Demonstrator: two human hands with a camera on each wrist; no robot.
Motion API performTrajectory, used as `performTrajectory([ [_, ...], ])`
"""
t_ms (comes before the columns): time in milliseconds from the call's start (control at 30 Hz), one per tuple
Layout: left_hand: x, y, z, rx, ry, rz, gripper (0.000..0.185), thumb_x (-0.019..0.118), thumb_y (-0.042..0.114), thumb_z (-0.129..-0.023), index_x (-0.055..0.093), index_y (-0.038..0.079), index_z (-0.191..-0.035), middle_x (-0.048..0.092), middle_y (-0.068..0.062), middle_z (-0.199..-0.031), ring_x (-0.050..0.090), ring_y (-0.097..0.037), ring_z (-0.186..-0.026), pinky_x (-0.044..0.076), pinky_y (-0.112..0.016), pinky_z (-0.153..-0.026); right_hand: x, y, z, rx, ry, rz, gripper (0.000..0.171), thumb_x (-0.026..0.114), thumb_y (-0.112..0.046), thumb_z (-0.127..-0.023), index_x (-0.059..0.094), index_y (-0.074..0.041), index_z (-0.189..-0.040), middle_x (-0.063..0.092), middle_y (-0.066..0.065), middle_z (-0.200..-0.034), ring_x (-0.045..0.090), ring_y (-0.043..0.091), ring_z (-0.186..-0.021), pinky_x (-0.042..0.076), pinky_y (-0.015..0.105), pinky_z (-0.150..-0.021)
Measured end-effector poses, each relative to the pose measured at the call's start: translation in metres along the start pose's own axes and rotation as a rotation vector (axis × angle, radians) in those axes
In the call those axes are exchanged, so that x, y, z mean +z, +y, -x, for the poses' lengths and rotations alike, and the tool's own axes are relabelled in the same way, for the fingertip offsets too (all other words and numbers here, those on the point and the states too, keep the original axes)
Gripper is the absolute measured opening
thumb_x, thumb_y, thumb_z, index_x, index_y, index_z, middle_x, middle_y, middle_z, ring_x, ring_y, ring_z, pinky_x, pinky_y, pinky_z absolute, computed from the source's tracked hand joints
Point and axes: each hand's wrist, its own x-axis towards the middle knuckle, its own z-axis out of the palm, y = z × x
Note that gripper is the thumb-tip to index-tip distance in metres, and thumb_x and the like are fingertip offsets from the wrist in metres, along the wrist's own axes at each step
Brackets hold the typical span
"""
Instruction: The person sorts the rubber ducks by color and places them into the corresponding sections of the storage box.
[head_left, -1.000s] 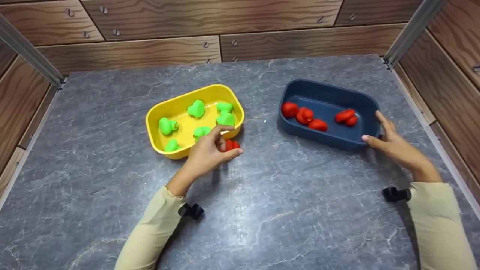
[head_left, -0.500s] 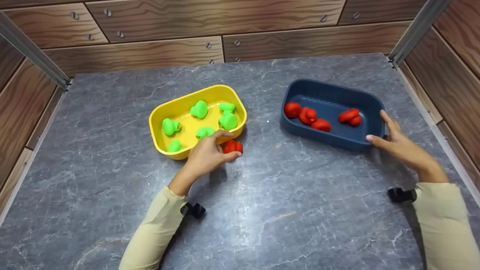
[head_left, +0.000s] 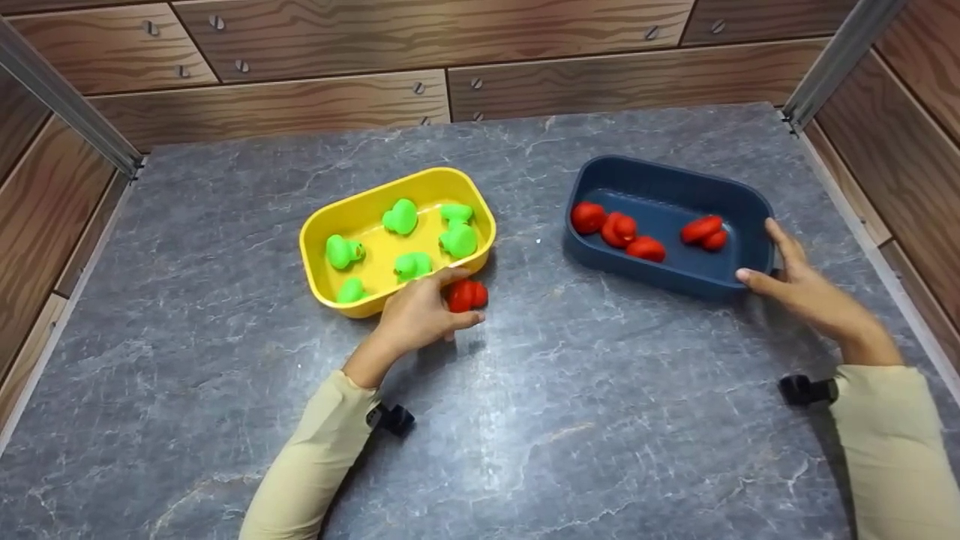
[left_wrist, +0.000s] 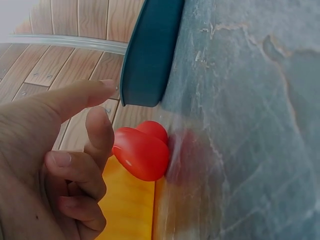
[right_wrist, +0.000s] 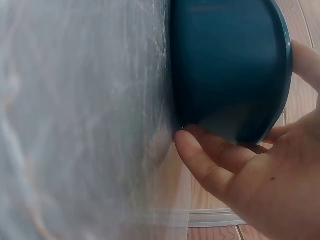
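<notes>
A red rubber duck (head_left: 467, 295) stands on the table against the front right of the yellow bin (head_left: 319, 289). My left hand (head_left: 420, 311) is beside it, thumb and forefinger spread apart. In the left wrist view the duck (left_wrist: 142, 152) rests on the surface just past my bent fingers (left_wrist: 82, 175), and nothing is pinched. At the right, my right hand (head_left: 810, 296) holds the right end of the navy blue bin (head_left: 660, 281). The right wrist view shows fingers (right_wrist: 210, 155) curled at that bin's (right_wrist: 230, 65) lower side.
Several green rubber ducks (head_left: 401, 216) lie in the yellow bin. Several red ducks (head_left: 619, 229) sit in the blue bin, mostly at its left end. The grey marbled tabletop (head_left: 562, 420) is bordered by wood-patterned panels (head_left: 300, 112) at back and sides.
The left thumb has moved away from the red duck, toward the near edge, widening the hand. The duck and both bins have kept their places; the view has shifted slightly.
</notes>
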Motion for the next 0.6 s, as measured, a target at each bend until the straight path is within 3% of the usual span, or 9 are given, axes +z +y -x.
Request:
performTrajectory([
  [333, 0.0042, -0.0044, -0.0021, 0.017, 0.005, -0.053, 0.071, 0.079, 0.042, -0.076, 0.053, 0.018, -0.138, 0.062, 0.006, -0.054, 0.061, -0.005, -0.049, 0.047, -0.036, -0.075, 0.0013, -0.0016, 0.0005, -0.002, 0.000, -0.012, 0.092, 0.052, -0.029, -0.099, -0.024, -0.022, -0.151, -0.033, 0.018, -0.154, -0.029, 0.043, -0.139, -0.013, 0.068, -0.108],
  [600, 0.0041, -0.0049, -0.0033, -0.011, -0.020, -0.017, 0.065, 0.080, 0.029, -0.077, 0.054, 0.018, -0.136, 0.065, 0.005, -0.060, 0.061, -0.006, -0.051, 0.047, -0.036, -0.081, 0.0001, -0.0016, -0.0008, 0.003, -0.002, -0.003, 0.091, 0.051, -0.028, -0.099, -0.024, -0.020, -0.151, -0.033, 0.019, -0.154, -0.028, 0.043, -0.139, -0.012, 0.068, -0.109],
])
